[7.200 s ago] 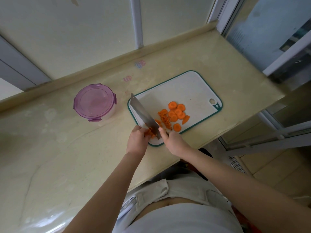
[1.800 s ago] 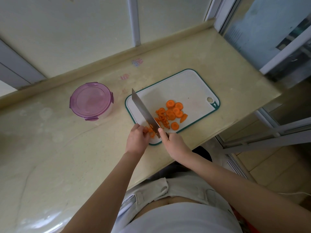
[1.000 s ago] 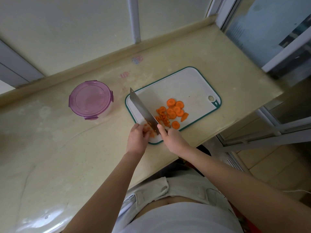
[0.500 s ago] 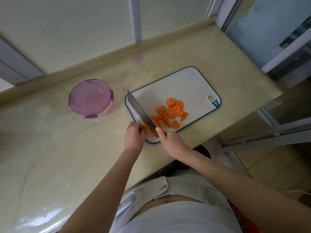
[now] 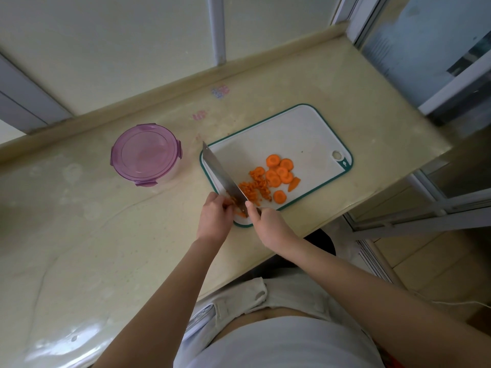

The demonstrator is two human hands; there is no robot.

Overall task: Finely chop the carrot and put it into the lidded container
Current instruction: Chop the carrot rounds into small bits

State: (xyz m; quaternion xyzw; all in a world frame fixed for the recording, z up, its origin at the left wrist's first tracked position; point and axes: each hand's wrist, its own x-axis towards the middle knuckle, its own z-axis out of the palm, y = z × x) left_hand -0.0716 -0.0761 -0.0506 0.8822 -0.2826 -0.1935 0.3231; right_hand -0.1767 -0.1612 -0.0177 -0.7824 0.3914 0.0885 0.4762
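Observation:
A white cutting board (image 5: 289, 131) with a green rim lies on the counter. Several round carrot slices (image 5: 280, 172) sit near its middle, with a heap of small chopped carrot bits (image 5: 253, 191) to their left. My right hand (image 5: 268, 221) grips the handle of a cleaver (image 5: 221, 177), forefinger along the blade's spine. The blade stands on the board's near left corner. My left hand (image 5: 215, 217) has curled fingers pinching a carrot piece (image 5: 233, 200) against the left side of the blade. The round container (image 5: 146, 154) with its purple lid clipped on stands left of the board.
The beige stone counter (image 5: 93, 235) stretches left and toward me. Its raised back ledge (image 5: 148, 98) runs below frosted window panes. The counter's right end (image 5: 414, 166) drops off to the floor beside a sliding door frame.
The cleaver and both hands stay at the board's near left corner with small shifts as the blade rises and falls. More chopped carrot bits lie right of the blade than seconds ago.

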